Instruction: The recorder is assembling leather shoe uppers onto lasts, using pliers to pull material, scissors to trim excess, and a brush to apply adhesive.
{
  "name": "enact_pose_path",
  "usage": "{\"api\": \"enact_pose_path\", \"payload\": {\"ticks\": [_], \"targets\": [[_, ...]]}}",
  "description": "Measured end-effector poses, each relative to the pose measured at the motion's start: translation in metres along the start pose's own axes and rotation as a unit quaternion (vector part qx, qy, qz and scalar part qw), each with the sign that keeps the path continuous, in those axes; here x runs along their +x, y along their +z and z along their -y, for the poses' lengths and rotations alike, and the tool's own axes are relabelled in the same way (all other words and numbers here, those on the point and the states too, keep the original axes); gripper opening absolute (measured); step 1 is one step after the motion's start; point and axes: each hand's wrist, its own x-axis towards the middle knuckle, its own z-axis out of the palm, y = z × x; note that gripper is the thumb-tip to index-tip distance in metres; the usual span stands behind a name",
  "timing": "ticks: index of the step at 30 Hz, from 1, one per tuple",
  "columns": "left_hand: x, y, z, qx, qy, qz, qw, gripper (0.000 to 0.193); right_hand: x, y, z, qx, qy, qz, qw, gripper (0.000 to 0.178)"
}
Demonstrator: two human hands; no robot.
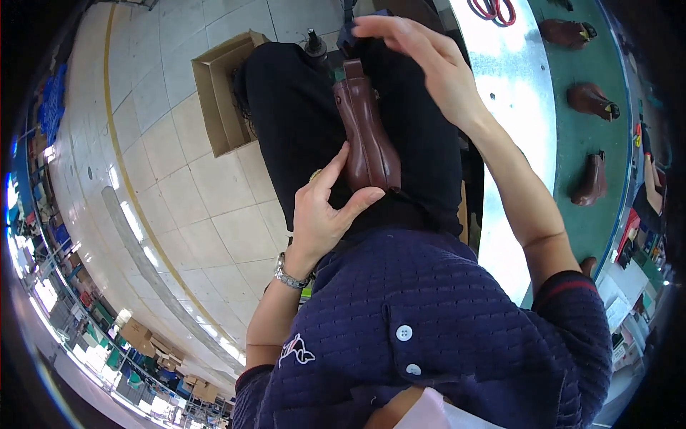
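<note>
A glossy brown leather boot [364,136] lies lengthwise between my black-trousered thighs, its narrow end pointing away from me. My left hand [321,211] grips its near end, thumb across the end and fingers against the left side. Some of those fingers are hidden beneath the boot. Stretched out above my right thigh, my right hand [436,68] holds nothing. Its fingertips are close to a dark blue part [361,34] beyond the boot's far end; whether they touch it I cannot tell.
An open cardboard box [211,107] stands on the tiled floor at left, beside a dark upright metal fitting [313,44]. On my right runs a shiny metal bench [511,129] with red loop handles [493,10]. Beyond it, a green belt [564,161] carries several brown boots [592,100]. Another person [649,189] is at far right.
</note>
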Motion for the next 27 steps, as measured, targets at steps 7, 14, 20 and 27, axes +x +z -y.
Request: {"api": "enact_pose_path", "payload": {"ticks": [7,14,20,27], "targets": [[0.0,-0.001,0.002,0.011,0.032,0.006,0.999,0.082,-0.058,0.01,-0.003,0.133,0.232,0.085,0.96,0.049],[0.013,-0.01,0.021,-0.25,-0.027,0.04,0.967,0.073,-0.058,0.004,-0.002,0.162,0.237,0.098,0.953,0.049],[0.066,-0.002,0.035,-0.353,-0.034,0.021,0.935,0.078,-0.049,0.003,0.005,0.093,0.24,0.097,0.962,0.046],[0.075,0.026,0.017,-0.426,-0.04,0.034,0.903,0.047,-0.019,0.004,0.018,0.026,0.181,0.14,0.973,0.03]]}}
